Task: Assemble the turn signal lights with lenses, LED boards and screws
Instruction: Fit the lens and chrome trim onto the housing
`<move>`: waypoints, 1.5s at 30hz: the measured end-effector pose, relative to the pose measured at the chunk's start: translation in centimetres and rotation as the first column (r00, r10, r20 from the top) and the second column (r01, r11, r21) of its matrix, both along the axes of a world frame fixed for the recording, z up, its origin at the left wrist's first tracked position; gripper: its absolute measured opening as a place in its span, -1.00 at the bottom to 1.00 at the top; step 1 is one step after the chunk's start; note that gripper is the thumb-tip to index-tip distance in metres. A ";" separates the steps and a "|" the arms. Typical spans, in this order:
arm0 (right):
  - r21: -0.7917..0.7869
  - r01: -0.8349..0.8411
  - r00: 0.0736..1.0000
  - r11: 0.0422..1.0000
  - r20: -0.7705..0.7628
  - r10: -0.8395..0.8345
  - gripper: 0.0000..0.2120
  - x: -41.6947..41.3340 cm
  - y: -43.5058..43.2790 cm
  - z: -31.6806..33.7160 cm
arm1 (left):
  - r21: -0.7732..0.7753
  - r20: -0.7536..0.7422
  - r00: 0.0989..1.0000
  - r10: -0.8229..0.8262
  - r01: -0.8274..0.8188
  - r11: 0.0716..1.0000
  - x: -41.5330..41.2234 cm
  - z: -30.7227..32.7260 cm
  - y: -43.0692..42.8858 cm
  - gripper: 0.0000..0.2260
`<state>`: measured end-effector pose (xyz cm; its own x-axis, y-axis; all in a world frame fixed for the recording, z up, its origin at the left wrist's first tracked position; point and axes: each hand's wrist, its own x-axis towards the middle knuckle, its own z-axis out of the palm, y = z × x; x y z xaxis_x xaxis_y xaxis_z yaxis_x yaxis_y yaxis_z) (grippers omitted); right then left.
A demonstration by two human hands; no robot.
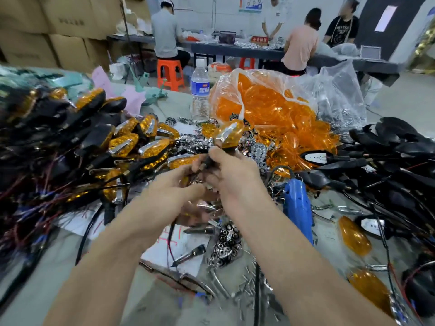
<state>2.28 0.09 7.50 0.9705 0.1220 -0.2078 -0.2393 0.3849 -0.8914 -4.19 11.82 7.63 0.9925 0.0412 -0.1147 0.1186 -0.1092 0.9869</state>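
Holding the turn signal light (225, 140) at 12 o'clock above my wrists, right hand (235, 175) wrapped round its black stalk (207, 161), left hand (179, 184) pinching the stalk's lower end; I judge it light, the amber lens (235, 131) slick and brittle, so grip the stalk

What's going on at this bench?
A person is holding one turn signal light by its black stem, right hand gripping, left hand pinching lower down, amber lens up. Finished lights are piled left, a bag of orange lenses sits behind, black housings lie right. The blue screwdriver lies untouched on the table.
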 end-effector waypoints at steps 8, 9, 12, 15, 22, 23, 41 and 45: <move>-0.649 -0.252 0.909 0.718 0.096 0.406 -0.81 3.5 5.0 0.4 | 0.602 0.451 0.755 0.476 -0.651 0.463 1.9 -2.2 11.3 -0.84; -0.698 -0.202 0.909 0.687 0.128 0.397 -0.70 3.7 4.7 -0.2 | 0.638 0.474 0.753 0.457 -0.651 0.411 2.1 -2.7 11.4 -0.81; -0.814 -0.017 0.887 0.581 0.255 0.384 -0.72 3.3 2.9 -1.6 | 0.713 0.503 0.796 0.335 -0.602 0.360 2.1 -4.7 10.2 -0.59; -0.973 0.148 0.820 0.180 0.222 0.527 -0.68 2.5 0.5 -3.1 | 0.700 0.593 0.774 0.221 -0.631 0.334 1.9 -5.7 7.0 -0.58; -0.927 0.335 0.762 -0.171 0.159 0.627 -0.60 1.1 -3.2 -5.3 | 0.834 0.422 0.898 -0.124 -0.331 0.441 3.6 -7.0 -1.4 -0.68; -0.916 0.357 0.782 -0.180 0.188 0.594 -0.65 1.0 -3.9 -5.2 | 0.868 0.381 0.913 -0.147 -0.298 0.397 4.0 -7.2 -1.7 -0.70; -0.989 0.072 0.980 -0.128 0.046 0.194 -0.60 8.5 -17.7 -2.7 | 0.730 0.202 0.974 -0.103 -0.080 0.679 9.7 -9.6 -9.7 -0.53; -0.954 0.020 0.916 -0.298 -0.101 0.387 -0.69 9.8 -18.8 -0.8 | 0.731 0.251 0.963 -0.094 -0.125 0.671 9.6 -9.9 -9.4 -0.54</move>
<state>12.10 -18.73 6.72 0.9749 0.1584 -0.1564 0.1452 -0.9851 -0.0927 5.36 2.44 -2.24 0.9783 0.0189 0.2064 -0.1058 -0.8107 0.5759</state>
